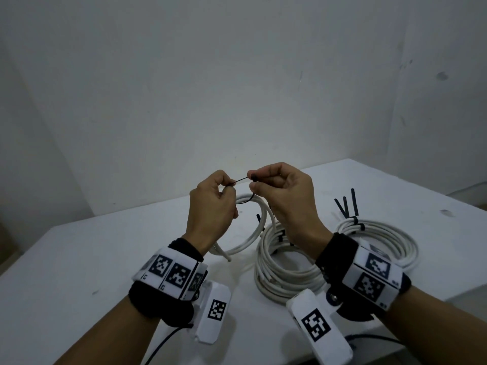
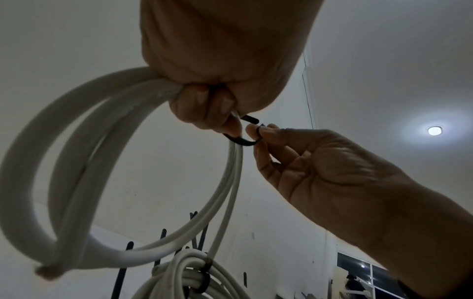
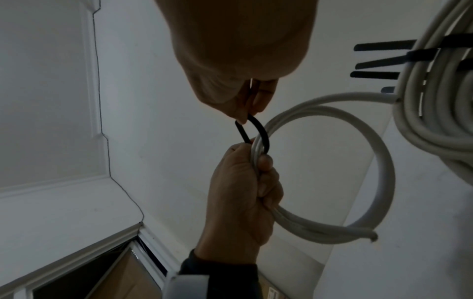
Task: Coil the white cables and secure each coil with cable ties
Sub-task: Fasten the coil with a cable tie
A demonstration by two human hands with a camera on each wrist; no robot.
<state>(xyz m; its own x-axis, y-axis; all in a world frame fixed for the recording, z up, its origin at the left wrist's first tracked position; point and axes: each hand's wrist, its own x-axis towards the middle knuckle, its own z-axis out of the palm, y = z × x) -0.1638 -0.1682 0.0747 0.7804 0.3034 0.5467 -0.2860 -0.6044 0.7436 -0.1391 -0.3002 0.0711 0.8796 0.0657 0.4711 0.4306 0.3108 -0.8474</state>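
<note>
My left hand [image 1: 228, 187] grips a small coil of white cable [image 1: 263, 209] held up above the white table [image 1: 79, 259]. A black cable tie [image 1: 239, 179] loops round the coil's strands beside those fingers. The left thumb and forefinger pinch the tie's thin tail. My right hand [image 1: 253, 180] pinches the tie's other end, close to the left hand. In the left wrist view the tie [image 2: 242, 142] curves under the cable [image 2: 76, 161] between both hands. The right wrist view shows the tie [image 3: 263, 133] as a loop round the coil [image 3: 358, 161].
Two bigger white coils lie on the table, one in the middle [image 1: 279, 280] and one at the right [image 1: 395, 241], bound with black ties whose tails [image 1: 353, 206] stick up. A wall rises just behind the table. The table's left half is bare.
</note>
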